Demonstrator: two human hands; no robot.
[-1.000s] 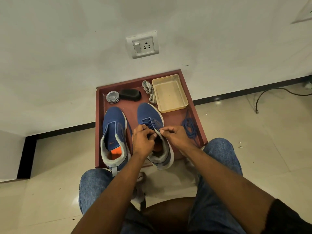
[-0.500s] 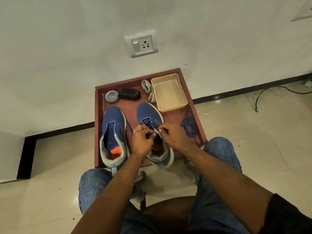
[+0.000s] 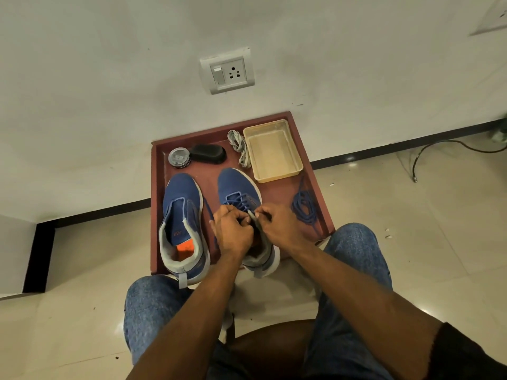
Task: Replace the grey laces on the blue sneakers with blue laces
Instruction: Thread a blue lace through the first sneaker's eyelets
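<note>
Two blue sneakers stand on a dark red tray (image 3: 158,204). The left sneaker (image 3: 182,212) has no lace and shows an orange insole. The right sneaker (image 3: 238,187) carries a blue lace through its front eyelets. My left hand (image 3: 233,231) and my right hand (image 3: 277,224) meet over its tongue, fingers pinched on the blue lace at the upper eyelets. A loose blue lace (image 3: 304,208) lies on the tray to the right. A bundle of grey laces (image 3: 239,146) lies at the back of the tray.
A beige plastic tub (image 3: 293,171) sits at the tray's back right. A round tin (image 3: 179,157) and a black brush (image 3: 208,154) are at the back left. The wall with a socket (image 3: 227,72) rises behind. My knees in jeans flank the tray's near edge.
Both hands stay at the right sneaker's upper eyelets, with only small finger shifts on the lace. The view has drifted slightly.
</note>
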